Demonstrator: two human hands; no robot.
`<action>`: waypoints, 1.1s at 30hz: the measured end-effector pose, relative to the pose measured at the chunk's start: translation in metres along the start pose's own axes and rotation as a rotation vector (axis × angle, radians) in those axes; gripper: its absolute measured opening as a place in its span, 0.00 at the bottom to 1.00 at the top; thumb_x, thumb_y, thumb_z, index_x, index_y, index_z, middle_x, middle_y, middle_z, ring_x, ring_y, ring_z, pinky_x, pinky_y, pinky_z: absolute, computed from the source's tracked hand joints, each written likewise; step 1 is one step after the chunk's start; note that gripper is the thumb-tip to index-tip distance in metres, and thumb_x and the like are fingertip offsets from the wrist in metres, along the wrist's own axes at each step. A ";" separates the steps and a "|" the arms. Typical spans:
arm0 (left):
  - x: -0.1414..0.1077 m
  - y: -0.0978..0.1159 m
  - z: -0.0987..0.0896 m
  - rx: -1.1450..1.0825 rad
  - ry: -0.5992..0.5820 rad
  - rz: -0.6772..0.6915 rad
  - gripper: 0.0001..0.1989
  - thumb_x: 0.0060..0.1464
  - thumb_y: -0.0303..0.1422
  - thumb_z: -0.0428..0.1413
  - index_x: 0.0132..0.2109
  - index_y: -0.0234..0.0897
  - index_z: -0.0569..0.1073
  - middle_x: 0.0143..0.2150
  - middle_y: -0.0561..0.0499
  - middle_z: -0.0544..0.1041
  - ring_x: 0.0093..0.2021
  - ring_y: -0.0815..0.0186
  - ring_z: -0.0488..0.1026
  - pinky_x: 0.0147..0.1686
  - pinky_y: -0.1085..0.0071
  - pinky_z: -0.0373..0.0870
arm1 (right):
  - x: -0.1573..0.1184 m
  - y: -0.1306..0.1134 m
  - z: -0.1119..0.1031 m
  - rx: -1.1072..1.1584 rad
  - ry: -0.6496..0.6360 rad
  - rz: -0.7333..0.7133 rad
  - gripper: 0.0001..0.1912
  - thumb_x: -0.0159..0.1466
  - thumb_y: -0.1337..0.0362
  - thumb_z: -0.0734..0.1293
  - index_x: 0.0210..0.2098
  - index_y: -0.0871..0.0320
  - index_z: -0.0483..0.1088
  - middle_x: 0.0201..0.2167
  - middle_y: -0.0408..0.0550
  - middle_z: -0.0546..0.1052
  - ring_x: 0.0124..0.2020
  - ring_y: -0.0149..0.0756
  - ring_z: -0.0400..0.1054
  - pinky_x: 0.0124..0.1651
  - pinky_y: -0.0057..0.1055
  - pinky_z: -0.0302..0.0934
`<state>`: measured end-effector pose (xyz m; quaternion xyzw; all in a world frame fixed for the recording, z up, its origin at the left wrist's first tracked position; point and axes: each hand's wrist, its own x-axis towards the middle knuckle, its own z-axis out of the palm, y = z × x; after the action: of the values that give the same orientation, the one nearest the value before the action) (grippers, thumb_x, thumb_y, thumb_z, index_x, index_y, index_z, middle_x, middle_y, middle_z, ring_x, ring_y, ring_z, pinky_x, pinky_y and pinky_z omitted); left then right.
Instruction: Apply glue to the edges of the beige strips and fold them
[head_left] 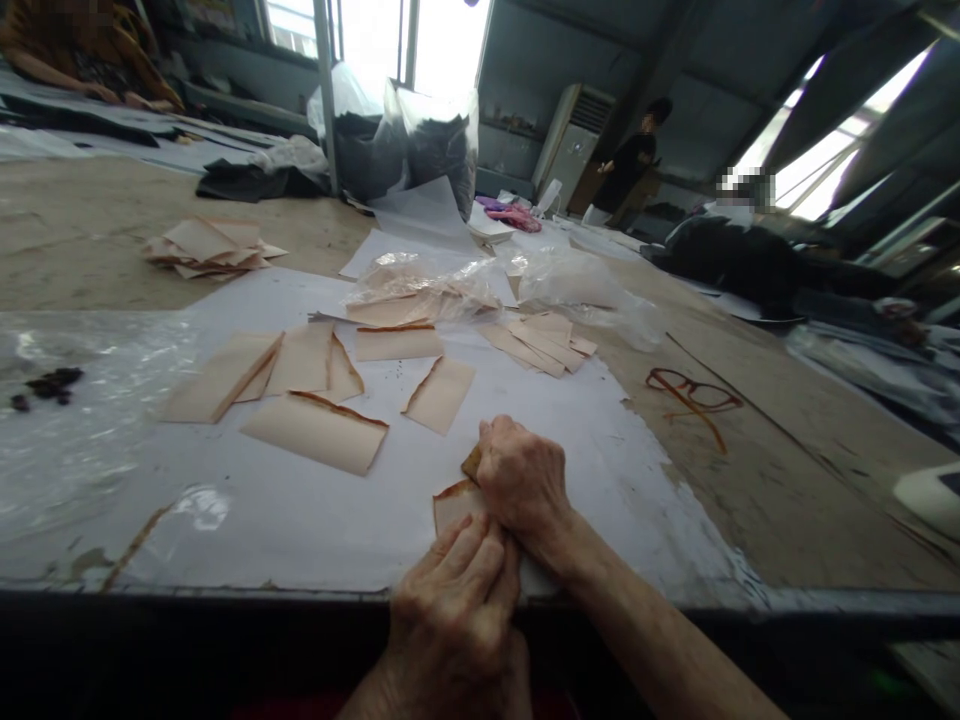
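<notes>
My left hand bears down near the table's front edge, its fingers together and bent over a small beige piece. Along the top edge of that piece runs an orange-brown strip. Just above it my right hand is closed in a fist round a small yellow-brown pad or block, whose corner sticks out to the left; the rest is hidden. Farther back lie several like pieces with brown edges, among them one beige piece nearby and a wider beige piece at left.
White sheeting covers the table front. Glasses lie at right, a stack of beige pieces at back left, more beige pieces behind the hands. Clear plastic and dark crumbs are around. A person stands far back.
</notes>
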<state>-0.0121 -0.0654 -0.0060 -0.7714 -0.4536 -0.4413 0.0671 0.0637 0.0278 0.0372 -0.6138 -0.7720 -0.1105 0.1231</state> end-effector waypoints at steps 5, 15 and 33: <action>0.001 -0.001 0.002 0.000 0.023 0.001 0.24 0.37 0.23 0.45 0.44 0.26 0.71 0.43 0.44 0.73 0.49 0.59 0.66 0.50 0.64 0.64 | 0.012 -0.003 0.005 -0.054 0.037 0.017 0.14 0.63 0.64 0.52 0.27 0.61 0.63 0.21 0.47 0.71 0.20 0.33 0.66 0.20 0.28 0.40; 0.001 0.002 -0.004 0.041 -0.039 -0.011 0.27 0.36 0.25 0.46 0.48 0.26 0.69 0.46 0.43 0.71 0.49 0.58 0.65 0.49 0.64 0.65 | 0.040 -0.011 0.018 0.048 0.096 0.195 0.14 0.63 0.65 0.52 0.31 0.64 0.65 0.24 0.53 0.72 0.23 0.34 0.67 0.21 0.26 0.48; -0.001 0.002 -0.001 -0.016 0.026 -0.015 0.23 0.38 0.23 0.45 0.44 0.27 0.71 0.42 0.43 0.73 0.49 0.59 0.66 0.50 0.64 0.64 | 0.006 -0.003 0.004 -0.013 0.025 -0.038 0.15 0.64 0.64 0.51 0.28 0.61 0.64 0.20 0.47 0.71 0.19 0.31 0.64 0.20 0.28 0.39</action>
<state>-0.0115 -0.0675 -0.0053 -0.7626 -0.4549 -0.4555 0.0634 0.0593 0.0336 0.0350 -0.5982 -0.7813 -0.1254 0.1265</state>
